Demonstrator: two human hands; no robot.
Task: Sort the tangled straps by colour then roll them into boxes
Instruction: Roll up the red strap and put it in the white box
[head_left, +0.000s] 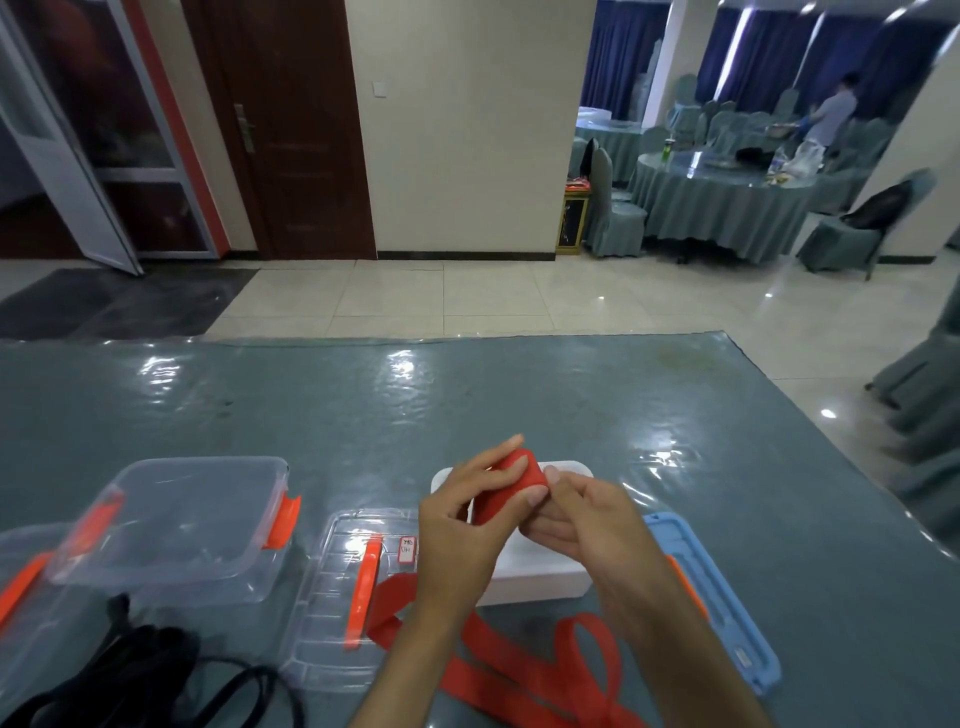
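A partly rolled red strap (514, 480) is held above a white box (535, 569). My left hand (467, 525) wraps its fingers and thumb around the roll. My right hand (587, 525) grips the roll from the right side. The loose tail of the red strap (519, 670) trails in loops over the table toward the near edge. A heap of black straps (140, 670) lies at the lower left. A clear box with orange latches (176, 525) stands at the left.
A clear lid with an orange latch (337, 597) lies between the boxes. A blue lid (722, 592) lies right of the white box. The grey-green table (467, 395) stretches far ahead. Covered chairs and round tables stand in the room beyond.
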